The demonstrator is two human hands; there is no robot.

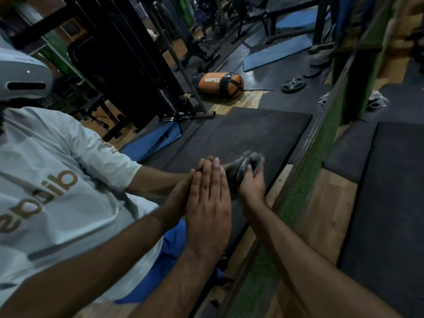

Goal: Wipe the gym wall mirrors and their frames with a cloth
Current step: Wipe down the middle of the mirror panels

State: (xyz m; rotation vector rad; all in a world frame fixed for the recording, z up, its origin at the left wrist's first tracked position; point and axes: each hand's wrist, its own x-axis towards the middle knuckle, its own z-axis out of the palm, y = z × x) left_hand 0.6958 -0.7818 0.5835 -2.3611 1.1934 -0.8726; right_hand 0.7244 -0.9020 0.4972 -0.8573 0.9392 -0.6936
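Mirror glass point(229, 134) fills the left of the view, and the right hand point(251, 183) grips a bunched grey cloth point(243, 166) pressed against it near the dark frame edge point(305, 143). Left hand point(207, 203) rests flat on the glass, fingers straight, holding nothing. Probably that bare palm leaves fresh smudges, and the bunched-up cloth could skip the frame corner.

my left hand point(207, 203) is flat, fingers straight and together, palm pressed forward. my right hand point(251, 183) sits just beside it, fingers curled tight in a grip. both forearms reach forward, bare.
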